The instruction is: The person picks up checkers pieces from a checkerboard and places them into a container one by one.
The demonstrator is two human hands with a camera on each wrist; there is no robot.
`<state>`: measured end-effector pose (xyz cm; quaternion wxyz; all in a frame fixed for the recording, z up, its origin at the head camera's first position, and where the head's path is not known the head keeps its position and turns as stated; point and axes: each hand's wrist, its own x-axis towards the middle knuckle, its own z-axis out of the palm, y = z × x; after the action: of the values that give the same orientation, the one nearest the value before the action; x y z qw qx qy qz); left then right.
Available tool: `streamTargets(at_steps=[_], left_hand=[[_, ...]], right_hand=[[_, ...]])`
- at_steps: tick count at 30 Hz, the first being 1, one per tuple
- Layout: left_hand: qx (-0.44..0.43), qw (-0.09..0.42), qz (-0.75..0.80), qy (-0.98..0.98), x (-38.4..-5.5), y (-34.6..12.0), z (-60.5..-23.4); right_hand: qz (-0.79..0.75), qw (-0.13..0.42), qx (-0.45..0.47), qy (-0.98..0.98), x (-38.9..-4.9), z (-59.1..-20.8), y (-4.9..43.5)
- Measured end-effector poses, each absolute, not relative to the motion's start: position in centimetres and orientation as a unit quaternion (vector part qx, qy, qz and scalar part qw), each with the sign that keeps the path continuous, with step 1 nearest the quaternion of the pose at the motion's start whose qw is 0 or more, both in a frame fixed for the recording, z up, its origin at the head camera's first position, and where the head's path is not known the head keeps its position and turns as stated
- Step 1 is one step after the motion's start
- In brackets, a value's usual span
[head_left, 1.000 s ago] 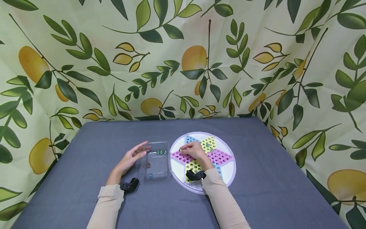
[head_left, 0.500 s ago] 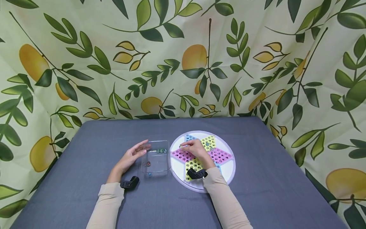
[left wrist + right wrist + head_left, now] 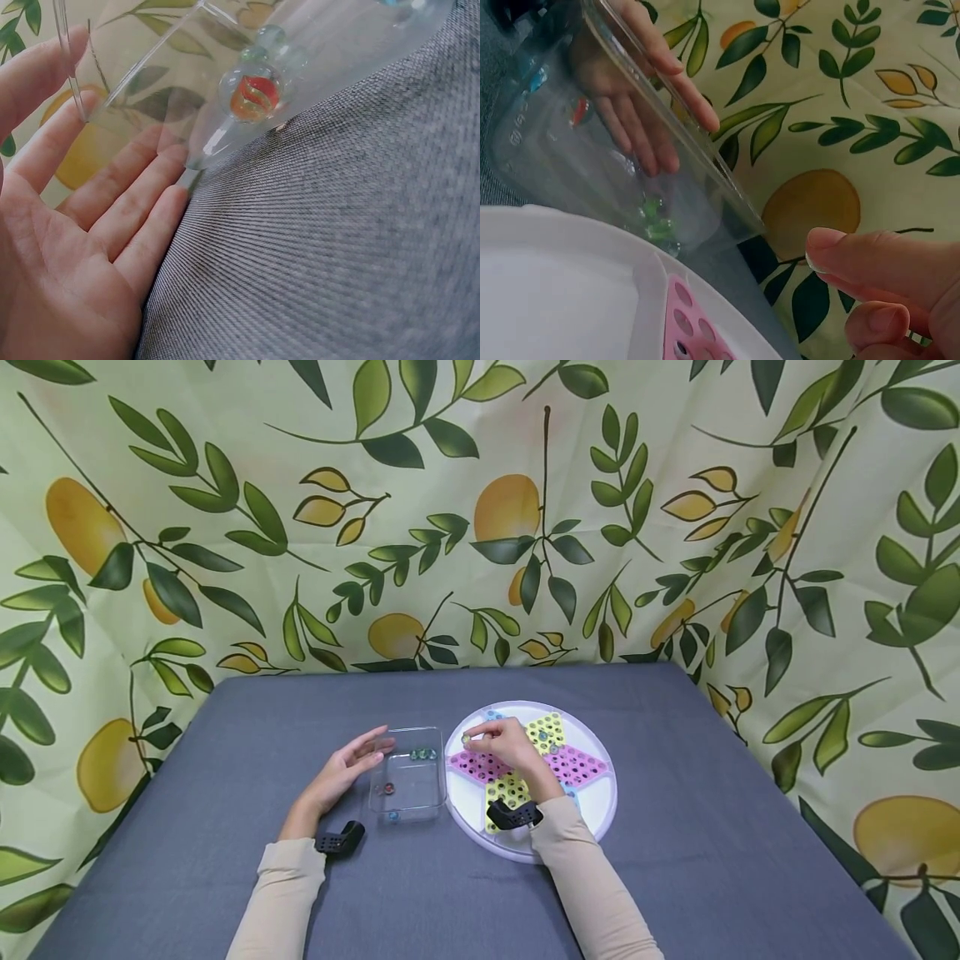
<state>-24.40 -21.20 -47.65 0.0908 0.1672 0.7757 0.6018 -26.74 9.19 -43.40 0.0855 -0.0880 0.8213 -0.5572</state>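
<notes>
My right hand (image 3: 507, 745) pinches a small greenish marble (image 3: 466, 739) between thumb and fingertips, over the upper left of the round white Chinese checkers board (image 3: 469, 814). In the right wrist view the marble is mostly hidden behind the thumb (image 3: 877, 259). My left hand (image 3: 345, 768) rests against the left side of a clear plastic box (image 3: 408, 814), its fingers fairly straight along the wall. Inside the box lie several green marbles (image 3: 423, 754), a red-orange marble (image 3: 253, 97) and a blue marble (image 3: 393, 816).
The board's star has pink (image 3: 573, 767), yellow (image 3: 507, 790) and blue sections with holes; some marbles (image 3: 544, 737) sit in the far yellow one. Box and board stand side by side on a grey tablecloth (image 3: 420, 902). A leaf-patterned cloth (image 3: 420, 560) hangs behind.
My right hand has lifted off the pink section and shifted slightly left and away, with the marble at its fingertips. The left hand stays at the box.
</notes>
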Motion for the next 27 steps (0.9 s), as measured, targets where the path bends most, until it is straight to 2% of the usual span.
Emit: streamTargets(at_steps=[8,23,27], left_hand=[[0.167,0.093,0.601,0.776,-24.4,-21.2,-47.6],[0.167,0.085,0.600,0.778,-24.4,-21.4,-47.5],[0.168,0.090,0.597,0.779,-24.3,-21.3,-47.5]], right_hand=[[-0.559,0.076,-0.139,0.814,-25.6,-41.9,7.5],[-0.586,0.134,-0.173,0.780,-24.4,-42.4,4.9],[-0.583,0.134,-0.170,0.783,-24.2,-42.8,4.6]])
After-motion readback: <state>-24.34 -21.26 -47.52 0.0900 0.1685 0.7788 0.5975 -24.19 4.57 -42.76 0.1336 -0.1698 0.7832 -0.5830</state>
